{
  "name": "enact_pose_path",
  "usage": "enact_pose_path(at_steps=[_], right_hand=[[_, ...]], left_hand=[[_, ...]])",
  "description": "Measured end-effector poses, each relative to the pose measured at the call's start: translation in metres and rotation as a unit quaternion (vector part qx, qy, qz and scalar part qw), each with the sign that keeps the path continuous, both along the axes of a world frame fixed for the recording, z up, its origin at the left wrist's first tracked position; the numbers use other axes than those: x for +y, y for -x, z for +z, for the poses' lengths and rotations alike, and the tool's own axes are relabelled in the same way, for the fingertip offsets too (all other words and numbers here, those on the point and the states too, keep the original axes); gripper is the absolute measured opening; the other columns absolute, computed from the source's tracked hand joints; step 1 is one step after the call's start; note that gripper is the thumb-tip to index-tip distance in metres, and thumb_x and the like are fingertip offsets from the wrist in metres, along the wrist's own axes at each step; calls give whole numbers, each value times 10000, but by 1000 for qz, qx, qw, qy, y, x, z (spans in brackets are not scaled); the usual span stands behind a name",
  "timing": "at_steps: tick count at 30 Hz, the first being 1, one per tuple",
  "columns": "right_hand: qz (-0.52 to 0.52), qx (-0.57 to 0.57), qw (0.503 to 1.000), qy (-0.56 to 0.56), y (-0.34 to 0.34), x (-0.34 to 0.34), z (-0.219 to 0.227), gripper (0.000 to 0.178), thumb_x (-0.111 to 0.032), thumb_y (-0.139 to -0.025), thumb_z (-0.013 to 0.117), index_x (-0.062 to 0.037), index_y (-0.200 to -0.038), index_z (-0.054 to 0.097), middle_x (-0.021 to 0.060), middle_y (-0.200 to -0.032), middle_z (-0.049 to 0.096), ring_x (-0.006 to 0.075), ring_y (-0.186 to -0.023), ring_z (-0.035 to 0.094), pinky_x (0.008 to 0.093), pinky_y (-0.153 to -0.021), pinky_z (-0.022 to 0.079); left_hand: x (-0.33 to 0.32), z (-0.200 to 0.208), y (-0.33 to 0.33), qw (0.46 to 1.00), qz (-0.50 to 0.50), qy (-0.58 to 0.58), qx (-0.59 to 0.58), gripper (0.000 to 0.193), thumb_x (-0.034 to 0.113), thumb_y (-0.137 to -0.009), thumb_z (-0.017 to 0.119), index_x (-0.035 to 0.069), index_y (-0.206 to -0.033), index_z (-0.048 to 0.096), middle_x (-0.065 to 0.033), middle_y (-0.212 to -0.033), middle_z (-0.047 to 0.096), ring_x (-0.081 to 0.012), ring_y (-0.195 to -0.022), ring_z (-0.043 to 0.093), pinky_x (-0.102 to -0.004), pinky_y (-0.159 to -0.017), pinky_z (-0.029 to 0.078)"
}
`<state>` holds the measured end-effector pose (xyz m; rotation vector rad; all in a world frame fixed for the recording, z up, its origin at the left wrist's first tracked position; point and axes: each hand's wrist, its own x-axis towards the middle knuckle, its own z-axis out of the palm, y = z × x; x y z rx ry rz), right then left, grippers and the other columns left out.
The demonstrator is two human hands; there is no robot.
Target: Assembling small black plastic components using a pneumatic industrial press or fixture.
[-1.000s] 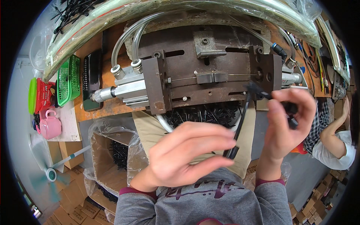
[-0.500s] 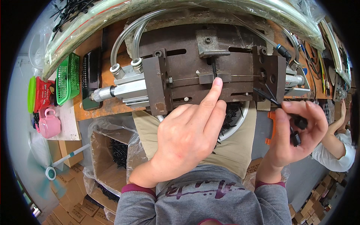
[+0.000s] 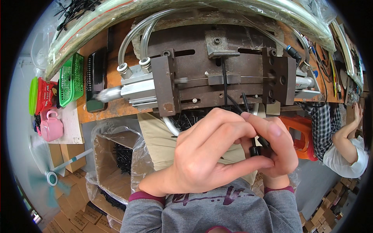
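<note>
My right hand [image 3: 283,151] is closed around several thin black rods [image 3: 245,101] with thicker black ends, which stick out past the fingertips. Against it, my left hand [image 3: 206,151] is bent with thumb and fingers closed about the same pieces. One thick black end [image 3: 254,150] shows between them; the exact grip of the left fingertips is hidden. Beyond the hands stands a brown metal fixture [image 3: 194,93]. Another slim black rod [image 3: 225,87] lies across its small centre block [image 3: 213,80], its far end under a metal bracket [image 3: 218,48]. Neither hand touches the fixture.
Silver air cylinders [image 3: 138,93] with clear hoses flank the fixture. A bowl of black pieces [image 3: 186,119] sits on my lap. Leftward are a green basket [image 3: 71,83], pink cup [image 3: 51,127] and plastic-lined carton [image 3: 105,155]. Another person [image 3: 345,155] and an orange stool [image 3: 301,134] are right.
My left hand has drawn back from the centre block and met my right hand, which came in leftward with the black rods. The rod in the fixture now shows extending toward me.
</note>
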<state>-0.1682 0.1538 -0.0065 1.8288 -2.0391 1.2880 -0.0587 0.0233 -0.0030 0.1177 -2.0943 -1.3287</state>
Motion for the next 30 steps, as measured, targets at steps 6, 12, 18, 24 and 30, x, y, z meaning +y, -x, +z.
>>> enact_pose_path(at_steps=[6, 12, 18, 24, 30], right_hand=[[48, 6, 998, 43, 5, 0, -5, 455, -40, -766, 722, 44, -1166, 523, 323, -1080, 638, 249, -646, 618, 313, -485, 507], [16, 34, 994, 99, 8, -3, -13, 415, -12, -746, 702, 69, -1122, 544, 316, -1054, 662, 246, -640, 605, 308, -490, 490], [13, 10, 1000, 0, 0, -3, -6, 357, -9, -735, 690, 32, -1080, 608, 256, -1016, 691, 233, -646, 600, 297, -520, 487], [-86, -42, 995, -16, -1, -3, 0, 416, 44, -744, 663, 6, -1151, 584, 182, -987, 720, 206, -655, 596, 285, -566, 487], [-193, -90, 975, 66, 8, 0, -14, 753, 108, -894, 589, 39, -1502, 151, 193, -1033, 711, 159, -676, 631, 255, -650, 522]], left_hand=[[2, 5, -3, 998, 22, 52, -2, 347, 51, -662, 869, -25, -953, 696, -144, -906, 700, -231, -744, 668, -300, -682, 545], [-14, 1, -8, 997, -55, -36, 40, 341, -26, -640, 816, -41, -961, 699, -163, -923, 710, -246, -792, 692, -307, -687, 547], [-3, 2, -7, 1000, -1, 24, 17, 431, 18, -622, 873, -33, -1013, 697, -143, -928, 706, -216, -763, 686, -278, -663, 544], [-1, 4, -12, 997, 23, 59, -31, 458, 31, -631, 882, -12, -1058, 721, -117, -982, 678, -173, -759, 666, -268, -647, 541], [-9, -25, -7, 969, 66, 220, -91, 400, -11, -632, 826, -31, -1018, 721, -207, -1227, 641, -188, -814, 686, -304, -656, 560]])
